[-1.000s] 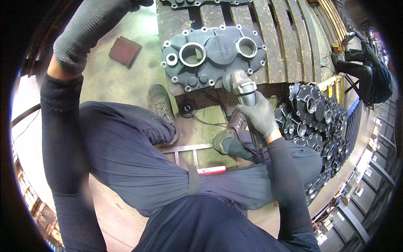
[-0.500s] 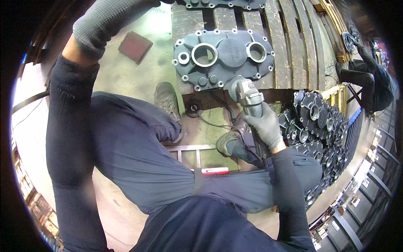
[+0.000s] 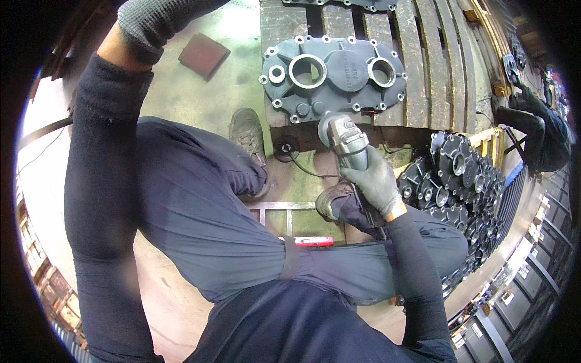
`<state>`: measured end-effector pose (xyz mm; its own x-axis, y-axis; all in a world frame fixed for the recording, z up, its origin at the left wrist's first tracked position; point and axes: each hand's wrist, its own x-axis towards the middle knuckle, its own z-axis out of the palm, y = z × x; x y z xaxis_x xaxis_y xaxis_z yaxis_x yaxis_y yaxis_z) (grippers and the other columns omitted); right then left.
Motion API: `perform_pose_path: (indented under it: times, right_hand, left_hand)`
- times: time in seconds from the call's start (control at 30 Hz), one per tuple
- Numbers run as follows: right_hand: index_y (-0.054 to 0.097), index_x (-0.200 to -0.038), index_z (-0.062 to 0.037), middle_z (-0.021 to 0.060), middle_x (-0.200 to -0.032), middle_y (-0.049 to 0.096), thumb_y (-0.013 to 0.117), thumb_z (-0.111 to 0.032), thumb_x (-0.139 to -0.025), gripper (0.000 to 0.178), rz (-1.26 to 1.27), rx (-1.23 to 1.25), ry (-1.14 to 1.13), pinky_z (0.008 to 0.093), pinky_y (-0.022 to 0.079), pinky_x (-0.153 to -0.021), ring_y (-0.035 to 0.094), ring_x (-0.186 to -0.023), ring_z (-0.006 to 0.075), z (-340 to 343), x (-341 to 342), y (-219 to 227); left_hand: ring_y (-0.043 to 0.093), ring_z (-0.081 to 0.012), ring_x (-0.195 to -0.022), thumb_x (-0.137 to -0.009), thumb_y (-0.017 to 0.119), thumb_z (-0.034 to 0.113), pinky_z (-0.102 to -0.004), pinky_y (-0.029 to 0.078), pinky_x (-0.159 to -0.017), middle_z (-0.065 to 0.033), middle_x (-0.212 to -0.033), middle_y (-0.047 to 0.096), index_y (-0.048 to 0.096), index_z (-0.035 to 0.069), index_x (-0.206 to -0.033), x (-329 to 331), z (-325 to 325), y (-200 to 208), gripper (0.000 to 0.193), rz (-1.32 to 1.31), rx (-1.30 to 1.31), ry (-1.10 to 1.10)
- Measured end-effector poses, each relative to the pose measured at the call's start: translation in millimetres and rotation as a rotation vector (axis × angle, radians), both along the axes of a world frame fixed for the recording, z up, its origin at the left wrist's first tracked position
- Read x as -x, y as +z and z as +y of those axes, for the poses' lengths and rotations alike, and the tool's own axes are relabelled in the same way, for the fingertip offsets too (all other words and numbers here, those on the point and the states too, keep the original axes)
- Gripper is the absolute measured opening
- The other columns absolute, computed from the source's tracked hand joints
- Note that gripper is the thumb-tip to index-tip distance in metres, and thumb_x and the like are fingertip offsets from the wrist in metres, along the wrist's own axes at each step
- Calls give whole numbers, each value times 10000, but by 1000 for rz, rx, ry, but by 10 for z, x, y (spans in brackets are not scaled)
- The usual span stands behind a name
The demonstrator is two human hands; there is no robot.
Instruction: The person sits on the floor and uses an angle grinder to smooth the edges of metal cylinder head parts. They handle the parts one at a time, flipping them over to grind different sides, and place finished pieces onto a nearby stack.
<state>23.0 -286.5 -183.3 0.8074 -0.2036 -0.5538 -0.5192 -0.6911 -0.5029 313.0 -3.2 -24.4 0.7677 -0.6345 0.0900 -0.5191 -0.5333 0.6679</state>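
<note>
The silver-grey angle grinder [image 3: 351,145] lies at the near edge of the dark-grey, oblong metal cover [image 3: 348,69], its disc end pointing toward that cover; its long axis slants away and slightly left, across the cover's sideways length. The grey-gloved right hand [image 3: 376,181] has its fingers wrapped around the grinder body, behind the head. The gloved left hand [image 3: 160,24] is left of the cover, fingers cut off, so their state cannot be told. Beneath the cover is a weathered wooden pallet [image 3: 284,21]; piled black metal covers [image 3: 460,181] sit to its near right, and a reddish-brown square piece [image 3: 204,56] to its left.
</note>
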Motion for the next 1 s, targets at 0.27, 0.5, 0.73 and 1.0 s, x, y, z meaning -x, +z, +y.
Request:
perform_pose_path:
  times: [0.27,0.5,0.73,1.0]
  right_hand:
    - [711,-1279,-9,264,-1141,786,898,-305,-794,598,-43,-8,23,502,594,-946,769,-1078,438,-39,34,-53]
    - [711,-1317,-11,260,-1161,794,900,-295,-797,622,24,61,-8,500,599,-955,778,-1093,431,38,-136,67]
    - [713,-1309,-7,263,-1171,793,882,-309,-810,608,-7,-12,2,487,600,-962,782,-1100,424,2,-59,38]
    - [710,-1325,-12,250,-1192,791,892,-337,-806,639,24,-24,-20,478,597,-995,777,-1122,418,-73,87,42]
  left_hand:
    - [764,-196,-915,-1071,661,142,-340,618,-841,-160,-1054,800,767,-75,-1217,-208,161,-127,282,-198,-87,-140]
    - [740,-175,-897,-1055,685,196,-329,602,-838,-132,-991,801,771,-76,-1217,-95,53,-34,328,118,28,57]
    - [738,-174,-901,-1051,679,212,-337,601,-843,-126,-986,802,768,-70,-1234,41,32,101,348,133,37,47]
    - [757,-206,-919,-1037,678,208,-356,616,-869,-156,-1044,804,777,-65,-1214,119,13,52,340,-53,19,67]
